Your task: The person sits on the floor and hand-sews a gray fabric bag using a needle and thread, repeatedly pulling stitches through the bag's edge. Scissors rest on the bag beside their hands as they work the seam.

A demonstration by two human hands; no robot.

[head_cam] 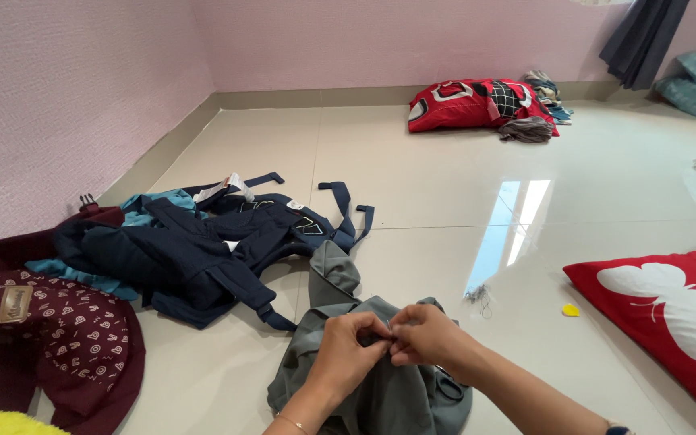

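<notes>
A grey garment (pixel 380 395) lies bunched on the tiled floor right in front of me. My left hand (pixel 348 346) and my right hand (pixel 428 334) meet above it, fingertips pinched together on a fold of the grey cloth. Whatever small thing sits between the fingertips is too small to make out. A thin bracelet circles my left wrist.
A pile of dark blue clothing with straps (pixel 211 242) lies to the left, beside a maroon patterned bag (pixel 50 330). A red cushion with a white butterfly (pixel 670 314) is at the right, a small yellow chip (pixel 571 309) and thread tuft (pixel 477 296) near it. Another red cushion (pixel 477 105) lies by the far wall.
</notes>
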